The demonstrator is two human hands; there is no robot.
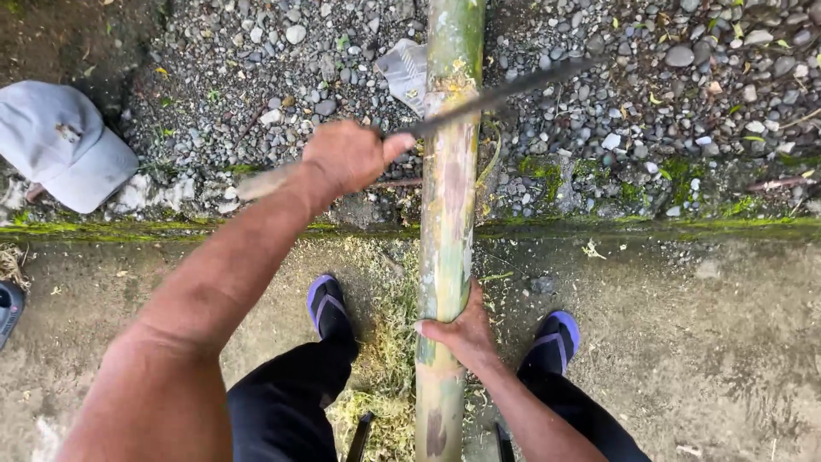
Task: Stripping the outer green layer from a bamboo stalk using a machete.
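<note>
Subject: a green bamboo pole (446, 214), mottled with pale scraped patches. It lies lengthwise away from the person, running from between the legs, over a mossy concrete kerb (599, 227) and out onto the gravel (684, 94).

Tool: a long dark blade (505, 90) lies across the pole at a slant, its edge on the upper side near a yellowed node. The left hand (346, 158) is closed tightly round the handle, thumb towards the blade. The right hand (462, 332) is wrapped round the near part of the pole, thumb over the top, well apart from the blade.

Assessment of the step:
- The pole has to stay pinned so it cannot roll, and the right-hand grip appears adequate for that.
- The blade is best held at a shallow angle and worked away from the body, so it lifts skin rather than biting into the wall.
- The holding hand and both feet should remain behind the cutting line. The purple sandals (327, 304) leave the toes exposed.

Surroundings: fibrous shavings (389, 342) lie on the concrete beside the pole. A grey cap (60, 141) rests on the gravel to the left, well clear. A crumpled scrap of plastic (406, 73) lies beside the far end of the pole.
</note>
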